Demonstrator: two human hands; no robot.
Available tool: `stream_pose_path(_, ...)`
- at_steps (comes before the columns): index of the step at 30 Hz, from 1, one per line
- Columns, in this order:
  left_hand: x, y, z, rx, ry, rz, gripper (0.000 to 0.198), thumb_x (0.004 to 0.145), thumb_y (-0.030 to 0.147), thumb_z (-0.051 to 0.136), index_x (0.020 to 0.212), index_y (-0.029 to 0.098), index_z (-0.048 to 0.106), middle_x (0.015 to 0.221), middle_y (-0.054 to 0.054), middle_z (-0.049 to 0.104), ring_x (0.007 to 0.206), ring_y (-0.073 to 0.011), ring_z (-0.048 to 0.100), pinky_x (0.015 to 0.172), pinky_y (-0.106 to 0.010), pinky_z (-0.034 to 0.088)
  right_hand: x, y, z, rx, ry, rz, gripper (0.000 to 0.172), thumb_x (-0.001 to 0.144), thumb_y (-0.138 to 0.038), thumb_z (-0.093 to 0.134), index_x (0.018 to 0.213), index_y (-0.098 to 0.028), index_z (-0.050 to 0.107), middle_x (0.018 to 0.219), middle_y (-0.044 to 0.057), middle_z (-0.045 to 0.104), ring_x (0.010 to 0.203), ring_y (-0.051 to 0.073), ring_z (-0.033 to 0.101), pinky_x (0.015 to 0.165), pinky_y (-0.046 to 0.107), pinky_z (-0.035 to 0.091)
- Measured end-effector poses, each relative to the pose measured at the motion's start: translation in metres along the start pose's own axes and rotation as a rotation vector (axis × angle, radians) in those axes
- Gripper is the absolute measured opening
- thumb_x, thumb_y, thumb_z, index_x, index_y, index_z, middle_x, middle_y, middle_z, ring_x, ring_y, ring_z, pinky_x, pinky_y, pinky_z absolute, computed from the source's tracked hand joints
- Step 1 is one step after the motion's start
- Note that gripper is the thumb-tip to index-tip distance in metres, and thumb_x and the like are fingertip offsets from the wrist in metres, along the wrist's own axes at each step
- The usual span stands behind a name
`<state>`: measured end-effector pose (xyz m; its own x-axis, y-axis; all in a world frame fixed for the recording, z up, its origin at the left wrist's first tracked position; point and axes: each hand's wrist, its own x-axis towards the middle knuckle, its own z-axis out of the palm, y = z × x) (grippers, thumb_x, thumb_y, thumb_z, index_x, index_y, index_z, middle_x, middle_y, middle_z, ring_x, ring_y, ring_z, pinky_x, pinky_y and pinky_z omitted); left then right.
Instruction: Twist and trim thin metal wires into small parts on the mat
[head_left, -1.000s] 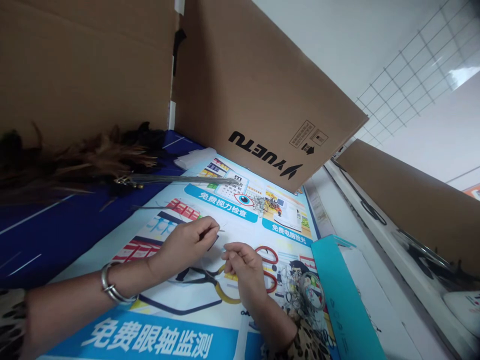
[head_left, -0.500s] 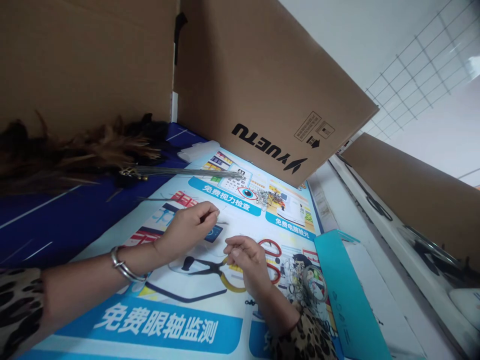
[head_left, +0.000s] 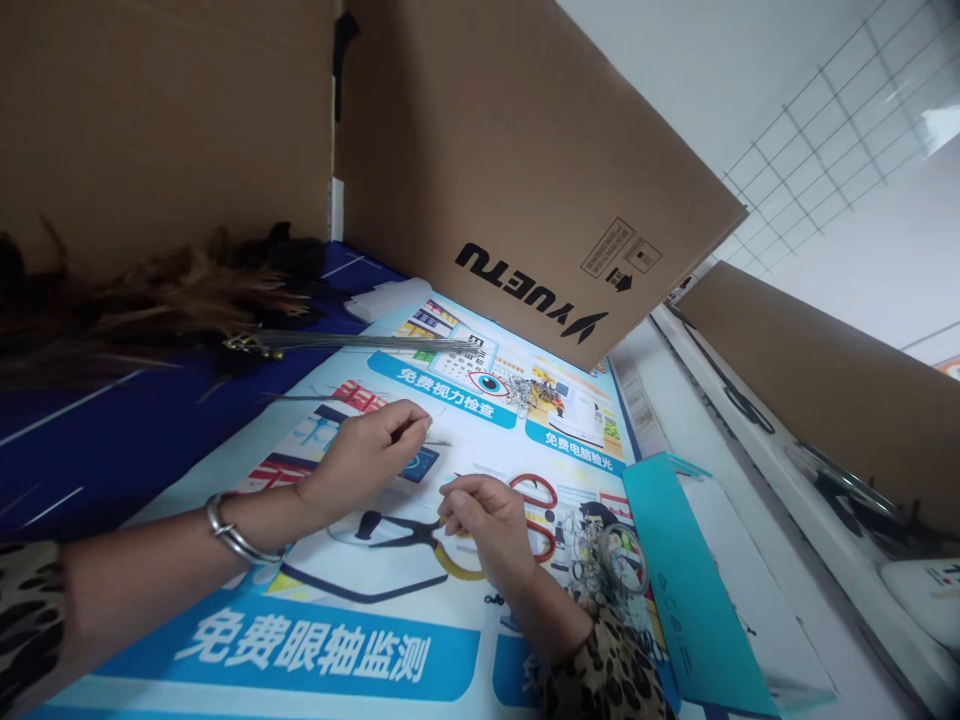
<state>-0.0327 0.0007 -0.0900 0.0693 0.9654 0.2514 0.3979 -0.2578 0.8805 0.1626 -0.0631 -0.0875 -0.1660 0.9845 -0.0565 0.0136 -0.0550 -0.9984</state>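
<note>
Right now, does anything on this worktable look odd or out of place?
Yes, mildly. The YUETU lettering on the cardboard panel is upside down in this view. Also, small wiry pieces lie in a loose tangle beside the teal box, as if spilled, though perhaps simply set there.

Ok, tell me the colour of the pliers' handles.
Yellow handles on the pliers; the head view shows them best.

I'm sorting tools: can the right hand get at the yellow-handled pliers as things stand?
Probably yes: the right hand overlaps the yellow-handled pliers in this view, and nothing else appears to cover them. Being curled, it may need to open first.
</note>
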Motion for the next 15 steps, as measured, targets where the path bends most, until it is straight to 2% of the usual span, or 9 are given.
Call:
stream_pose_path(4,0.000,0.003,-0.001,-0.183,-0.061,-0.039,0.029,0.096,0.049,0.053,0.090,0.022,0.064,0.072,0.004,0.059,0.070,-0.0158,0.054,0.067,-0.027,0.042,0.002,0.004,0.000,0.001,0.051,-0.006,0.025,0.087,-0.043,0.071,0.094,-0.019,0.075,0.073,0.000,0.071,0.052,0.008,0.058,0.053,0.020,0.042)
stream_pose_path(8,-0.004,0.006,0.000,-0.424,-0.196,-0.153,0.035,0.095,0.056,0.057,0.103,0.022,0.062,0.072,0.005,0.060,0.057,-0.0120,0.047,0.052,-0.023,0.038,0.003,0.006,0.001,0.012,0.068,0.009,0.025,0.088,-0.043,0.070,0.094,-0.019,0.074,0.074,0.000,0.071,0.051,0.007,0.058,0.051,0.019,0.040)
stream_pose_path(11,-0.008,0.004,0.003,-0.554,-0.251,-0.217,0.036,0.095,0.057,0.057,0.102,0.022,0.063,0.073,0.004,0.063,0.055,-0.0103,0.046,0.049,-0.021,0.036,0.004,0.007,0.000,0.046,0.086,0.013,0.026,0.087,-0.043,0.071,0.094,-0.019,0.074,0.073,-0.001,0.071,0.051,0.007,0.059,0.050,0.018,0.039)
stream_pose_path(15,-0.011,-0.004,0.008,-0.597,-0.361,-0.201,0.035,0.094,0.057,0.062,0.095,0.022,0.065,0.080,0.003,0.067,0.058,-0.0087,0.052,0.053,-0.019,0.042,0.007,0.008,-0.002,0.116,0.119,0.021,0.027,0.085,-0.044,0.073,0.091,-0.019,0.073,0.072,-0.001,0.071,0.050,0.007,0.058,0.049,0.018,0.038)
